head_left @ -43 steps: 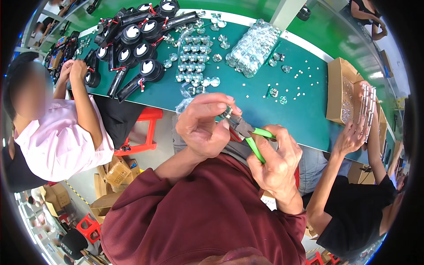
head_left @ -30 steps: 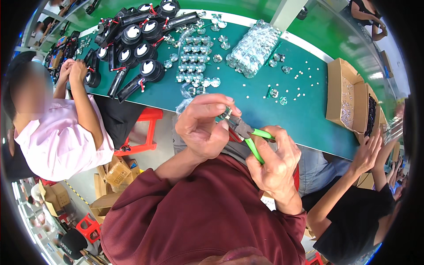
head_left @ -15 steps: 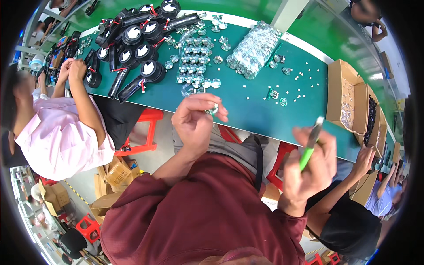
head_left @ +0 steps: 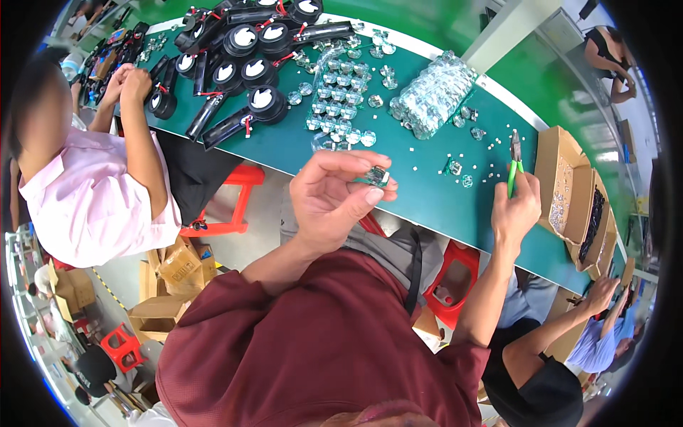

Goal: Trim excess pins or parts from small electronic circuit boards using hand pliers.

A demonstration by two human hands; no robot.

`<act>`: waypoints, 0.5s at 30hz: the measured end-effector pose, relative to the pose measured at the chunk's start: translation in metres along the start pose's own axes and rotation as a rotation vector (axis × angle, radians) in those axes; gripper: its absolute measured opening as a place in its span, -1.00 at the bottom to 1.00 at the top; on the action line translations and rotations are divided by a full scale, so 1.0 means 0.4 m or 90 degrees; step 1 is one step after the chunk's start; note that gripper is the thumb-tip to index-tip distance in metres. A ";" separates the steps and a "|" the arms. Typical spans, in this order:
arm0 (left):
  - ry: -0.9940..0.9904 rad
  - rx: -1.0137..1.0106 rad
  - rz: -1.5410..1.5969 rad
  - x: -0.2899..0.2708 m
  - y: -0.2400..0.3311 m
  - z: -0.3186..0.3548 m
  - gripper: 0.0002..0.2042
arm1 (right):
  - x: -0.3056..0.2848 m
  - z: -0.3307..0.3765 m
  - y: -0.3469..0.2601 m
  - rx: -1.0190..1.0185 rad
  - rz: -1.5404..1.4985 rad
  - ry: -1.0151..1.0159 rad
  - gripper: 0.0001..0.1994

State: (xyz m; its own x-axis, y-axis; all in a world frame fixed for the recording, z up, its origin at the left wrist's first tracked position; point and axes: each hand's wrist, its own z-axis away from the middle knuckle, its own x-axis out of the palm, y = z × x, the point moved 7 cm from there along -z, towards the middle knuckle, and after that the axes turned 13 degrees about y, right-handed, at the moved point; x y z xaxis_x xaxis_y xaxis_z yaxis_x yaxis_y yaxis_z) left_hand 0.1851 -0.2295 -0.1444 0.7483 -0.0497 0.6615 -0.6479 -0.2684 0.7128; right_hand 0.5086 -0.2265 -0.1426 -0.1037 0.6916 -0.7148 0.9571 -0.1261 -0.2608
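My left hand [head_left: 333, 197] pinches a small green circuit board [head_left: 375, 176] between thumb and fingertips, just off the table's near edge. My right hand [head_left: 517, 203] is closed round the green handles of cutting pliers [head_left: 515, 153], whose metal jaws point away from me over the table. Beyond my left hand, rows of small round circuit boards [head_left: 338, 96] stand on the green tabletop. Right of them lies a clear-wrapped stack of similar boards [head_left: 432, 95]. Loose boards [head_left: 454, 167] and tiny white pieces are scattered between that stack and my right hand.
Black handheld units with round heads [head_left: 242, 41] are piled at the left. Open cardboard boxes [head_left: 557, 153] hold small parts at the right end. A co-worker in a pink shirt [head_left: 99, 199] sits left; another person in black [head_left: 541, 384] is at my right. A red stool [head_left: 453, 281] stands below the table.
My right hand has swung forward and right with the pliers, now over the table. My left hand has moved slightly right, turning the board into clearer view. The whole view has shifted.
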 end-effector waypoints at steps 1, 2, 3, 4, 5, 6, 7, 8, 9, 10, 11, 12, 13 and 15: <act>-0.004 0.002 0.007 0.003 0.000 0.000 -0.71 | 0.013 0.002 0.010 -0.005 -0.002 -0.001 -0.70; -0.001 0.004 0.008 0.003 -0.001 0.000 -0.71 | 0.026 0.007 0.021 -0.002 0.021 -0.011 -0.70; 0.002 0.011 -0.002 0.003 0.000 -0.001 -0.71 | 0.038 0.012 0.031 0.002 0.043 -0.021 -0.70; 0.005 0.017 -0.012 0.003 0.000 -0.001 -0.72 | 0.048 0.020 0.038 -0.002 0.042 -0.022 -0.70; 0.008 0.019 -0.011 0.001 0.000 -0.003 -0.72 | 0.052 0.027 0.043 -0.011 0.050 -0.006 -0.69; -0.006 0.027 -0.048 0.003 0.000 -0.004 -0.72 | 0.053 0.032 0.047 -0.021 0.057 0.011 -0.68; -0.019 0.035 -0.086 0.005 0.000 -0.004 -0.73 | 0.055 0.035 0.053 -0.009 0.049 0.009 -0.67; -0.017 0.036 -0.085 0.004 0.000 -0.006 -0.73 | 0.056 0.035 0.054 -0.011 0.049 0.008 -0.67; -0.016 0.039 -0.086 0.004 0.000 -0.007 -0.73 | 0.055 0.034 0.053 -0.017 0.049 0.010 -0.67; -0.014 0.043 -0.087 0.003 0.002 -0.008 -0.73 | 0.055 0.035 0.053 -0.023 0.049 0.012 -0.66; -0.012 0.045 -0.087 0.003 0.003 -0.008 -0.73 | 0.056 0.036 0.053 -0.025 0.048 0.011 -0.66; -0.007 0.048 -0.095 0.001 0.005 -0.009 -0.73 | 0.058 0.037 0.054 -0.024 0.045 0.012 -0.66; -0.002 0.050 -0.102 -0.001 0.006 -0.009 -0.73 | 0.058 0.038 0.054 -0.024 0.041 0.012 -0.66; 0.003 0.055 -0.102 -0.005 0.009 -0.010 -0.73 | 0.056 0.039 0.053 -0.022 0.038 0.009 -0.66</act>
State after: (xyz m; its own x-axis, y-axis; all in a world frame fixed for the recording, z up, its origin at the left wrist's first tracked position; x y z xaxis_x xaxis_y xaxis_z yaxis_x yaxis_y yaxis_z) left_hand 0.1807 -0.2264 -0.1423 0.8402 0.0046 0.5423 -0.5058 -0.3542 0.7866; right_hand 0.5224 -0.2245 -0.1743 -0.0427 0.6938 -0.7189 0.9704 -0.1424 -0.1950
